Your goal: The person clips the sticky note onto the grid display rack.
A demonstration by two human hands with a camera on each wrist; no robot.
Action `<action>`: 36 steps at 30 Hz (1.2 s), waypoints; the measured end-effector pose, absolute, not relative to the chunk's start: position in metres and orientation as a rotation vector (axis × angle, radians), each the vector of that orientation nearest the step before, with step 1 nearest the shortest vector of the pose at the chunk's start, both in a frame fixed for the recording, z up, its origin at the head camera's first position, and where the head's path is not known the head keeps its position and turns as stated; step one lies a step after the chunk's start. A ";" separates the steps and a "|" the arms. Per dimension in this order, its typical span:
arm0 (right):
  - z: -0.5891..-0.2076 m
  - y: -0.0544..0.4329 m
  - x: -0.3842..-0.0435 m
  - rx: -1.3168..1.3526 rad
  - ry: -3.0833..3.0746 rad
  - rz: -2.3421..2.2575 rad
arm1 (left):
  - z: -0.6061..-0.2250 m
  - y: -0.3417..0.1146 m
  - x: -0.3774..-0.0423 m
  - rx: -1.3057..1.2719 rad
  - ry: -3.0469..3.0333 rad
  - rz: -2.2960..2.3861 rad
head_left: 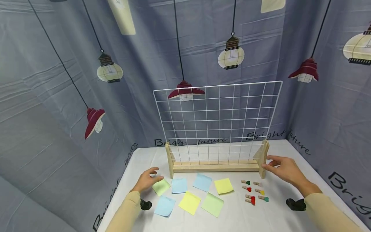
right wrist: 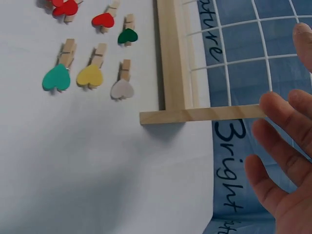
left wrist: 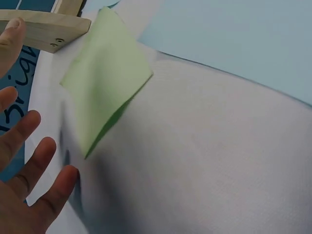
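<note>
Where pale wood (head_left: 215,168) stands, white grid (head_left: 207,120), upright

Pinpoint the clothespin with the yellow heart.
In the head view, the yellow clothespin lies right of centre on the table, between the pale and teal clothespins, nearer the camera than the right hand.

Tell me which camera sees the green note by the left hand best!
Left wrist view: the green note looks big and whole, lifted edge included. The head view shows it smaller, partly behind the left hand. The right wrist view misses it.
</note>
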State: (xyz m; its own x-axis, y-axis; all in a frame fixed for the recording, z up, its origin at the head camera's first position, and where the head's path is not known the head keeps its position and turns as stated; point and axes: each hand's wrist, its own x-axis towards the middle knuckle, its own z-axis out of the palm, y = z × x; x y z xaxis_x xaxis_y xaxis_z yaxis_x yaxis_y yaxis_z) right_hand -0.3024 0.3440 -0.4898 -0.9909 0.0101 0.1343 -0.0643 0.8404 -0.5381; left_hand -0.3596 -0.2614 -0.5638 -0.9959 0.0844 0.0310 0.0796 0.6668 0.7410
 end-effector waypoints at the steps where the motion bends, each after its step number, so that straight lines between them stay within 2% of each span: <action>1: -0.490 0.344 -0.302 0.038 -2.888 0.851 | -0.566 -0.262 -0.360 0.146 2.857 1.274; 8: -0.498 0.342 -0.300 0.010 -2.880 0.858 | -0.576 -0.262 -0.363 0.202 2.834 1.280; 20: -0.516 0.336 -0.297 -0.010 -2.862 0.906 | -0.591 -0.260 -0.368 0.046 2.883 1.174; 36: -0.526 0.331 -0.295 -0.082 -2.877 0.958 | -0.592 -0.247 -0.366 -0.015 2.957 1.135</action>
State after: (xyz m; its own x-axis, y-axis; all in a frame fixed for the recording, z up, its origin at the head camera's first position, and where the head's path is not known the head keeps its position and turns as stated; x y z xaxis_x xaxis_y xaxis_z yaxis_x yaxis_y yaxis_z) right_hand -0.2947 0.3315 -0.5261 -0.9927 0.0852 0.0853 0.0170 0.7996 -0.6003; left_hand -0.3655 -0.2472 -0.5920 -0.9996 -0.0179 0.0210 0.0007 0.7432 0.6691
